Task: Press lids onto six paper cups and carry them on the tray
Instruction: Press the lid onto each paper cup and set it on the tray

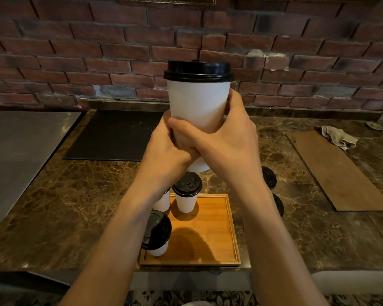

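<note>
Both hands hold one white paper cup (197,102) with a black lid (198,70) up high in front of the brick wall. My left hand (166,149) grips its lower part from the left; my right hand (228,138) wraps it from the right, fingers overlapping. Below stands a wooden tray (215,230) near the counter's front edge. Three lidded cups stand on the tray: one at the back (186,193), one partly hidden behind my left forearm (163,200), one at the front left (156,234). Two more black lids (269,176) (279,204) show right of my right forearm.
The brown marble counter (75,206) carries a black mat (115,135) at the back, a metal surface (20,146) at the left, a wooden board (338,171) at the right and a crumpled cloth (338,136) beyond it. The brick wall (97,51) rises behind.
</note>
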A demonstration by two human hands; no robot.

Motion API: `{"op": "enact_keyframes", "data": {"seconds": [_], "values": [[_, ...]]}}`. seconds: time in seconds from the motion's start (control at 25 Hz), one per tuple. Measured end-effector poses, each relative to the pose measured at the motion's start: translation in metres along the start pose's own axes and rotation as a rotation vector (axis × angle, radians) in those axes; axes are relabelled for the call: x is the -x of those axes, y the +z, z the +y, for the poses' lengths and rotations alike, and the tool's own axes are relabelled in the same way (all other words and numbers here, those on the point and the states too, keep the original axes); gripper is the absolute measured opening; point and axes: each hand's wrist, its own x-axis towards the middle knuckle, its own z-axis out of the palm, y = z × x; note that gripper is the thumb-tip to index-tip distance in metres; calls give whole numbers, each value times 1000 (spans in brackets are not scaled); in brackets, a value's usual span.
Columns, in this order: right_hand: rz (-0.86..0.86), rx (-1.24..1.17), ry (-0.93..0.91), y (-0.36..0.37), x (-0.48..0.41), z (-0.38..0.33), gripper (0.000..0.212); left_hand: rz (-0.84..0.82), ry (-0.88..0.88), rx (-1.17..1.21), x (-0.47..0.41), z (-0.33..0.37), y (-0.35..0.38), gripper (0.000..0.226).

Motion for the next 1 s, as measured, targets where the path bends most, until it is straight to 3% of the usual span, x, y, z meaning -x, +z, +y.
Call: {"op": "enact_keyframes", "data": {"seconds": [0.32, 0.44, 0.84, 1.0], "values": [[-112, -182, -1, -13, -10, -2, 80, -116, -8, -23, -3, 12, -12, 57], [-185, -261, -5, -16, -12, 2, 78, -160, -49, 7, -4, 14, -15, 69], [-416, -421, -81, -27, -17, 12, 67, -409, -35, 186, -3, 17, -25, 57], [-472, -443, -55, -27, -19, 16, 68, -424, -47, 227, -3, 12, -26, 56]]}}
